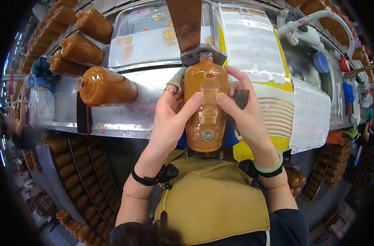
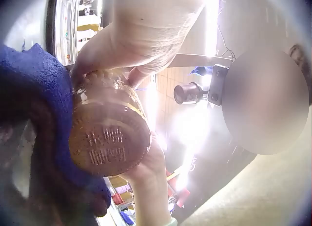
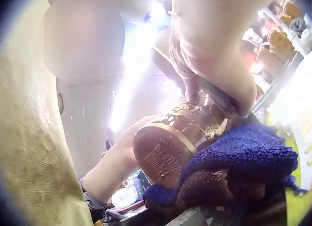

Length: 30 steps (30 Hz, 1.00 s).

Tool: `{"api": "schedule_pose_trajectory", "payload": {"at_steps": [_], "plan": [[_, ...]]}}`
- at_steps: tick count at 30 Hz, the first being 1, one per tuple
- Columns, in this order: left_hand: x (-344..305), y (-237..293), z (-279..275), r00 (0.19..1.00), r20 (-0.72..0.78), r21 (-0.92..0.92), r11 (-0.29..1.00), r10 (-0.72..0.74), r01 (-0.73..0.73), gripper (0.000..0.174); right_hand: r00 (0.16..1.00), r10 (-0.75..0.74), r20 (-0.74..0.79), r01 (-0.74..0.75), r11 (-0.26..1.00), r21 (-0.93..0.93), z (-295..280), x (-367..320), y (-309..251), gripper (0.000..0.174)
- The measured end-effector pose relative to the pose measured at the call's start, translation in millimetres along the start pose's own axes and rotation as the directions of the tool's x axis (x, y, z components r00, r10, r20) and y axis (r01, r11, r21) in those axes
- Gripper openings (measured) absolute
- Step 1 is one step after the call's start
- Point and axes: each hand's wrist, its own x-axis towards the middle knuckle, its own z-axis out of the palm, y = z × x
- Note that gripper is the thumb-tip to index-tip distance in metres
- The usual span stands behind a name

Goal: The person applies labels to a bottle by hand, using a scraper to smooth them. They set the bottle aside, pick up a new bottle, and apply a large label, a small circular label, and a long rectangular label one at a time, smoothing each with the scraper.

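A glossy amber-brown bottle (image 1: pixel 206 110) lies with its neck pointing away, on a blue cloth (image 3: pixel 243 153). Gold characters, a small red label and a green round mark decorate its front. My left hand (image 1: pixel 172 104) grips its left side, thumb pressing the gold characters. A pale fabric cover (image 1: pixel 178 80) wraps one left finger. From the other side my right hand (image 1: pixel 246 108) grips the bottle, its thumb beside the same characters. A dark flat rectangular blade (image 1: pixel 241 98) is tucked between the right fingers. The bottle's base (image 2: pixel 109 143) carries embossed characters in the left wrist view.
Several similar bottles (image 1: pixel 109 87) stand or lie on the metal bench at left. Behind, a tray (image 1: pixel 144 61) holds gold character stickers. An upright brown metal post (image 1: pixel 186 24) rises beyond the bottle neck. Printed sheets (image 1: pixel 252 45) lie at right, near a sink (image 1: pixel 304 69).
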Motion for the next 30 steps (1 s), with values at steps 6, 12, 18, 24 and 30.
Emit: {"api": "schedule_pose_trajectory", "payload": {"at_steps": [6, 12, 18, 24, 30], "plan": [[2, 2, 2, 1.0, 0.015, -0.022, 1.0, 0.018, -0.018, 0.064, 1.0, 0.014, 0.002, -0.014, 0.999, 0.049, 0, 3, -2, 0.067], [1, 2, 3, 1.0, 0.003, -0.013, 1.0, 0.025, -0.025, 0.064, 1.0, -0.007, 0.013, 0.007, 0.998, 0.065, 1, 2, -4, 0.065], [1, 1, 3, 0.999, -0.003, 0.011, 0.999, 0.032, -0.032, 0.065, 0.999, 0.036, -0.008, -0.036, 0.999, 0.035, 5, 2, -11, 0.062], [0, 5, 9, 0.999, -0.034, 0.003, 1.0, 0.031, -0.031, 0.066, 0.999, 0.025, 0.036, -0.021, 0.995, -0.098, -10, 10, -15, 0.053], [-1, 5, 15, 0.998, -0.032, 0.076, 0.996, 0.049, -0.046, 0.073, 0.997, -0.007, 0.083, 0.024, 0.979, -0.202, -22, 37, -46, 0.042]]}}
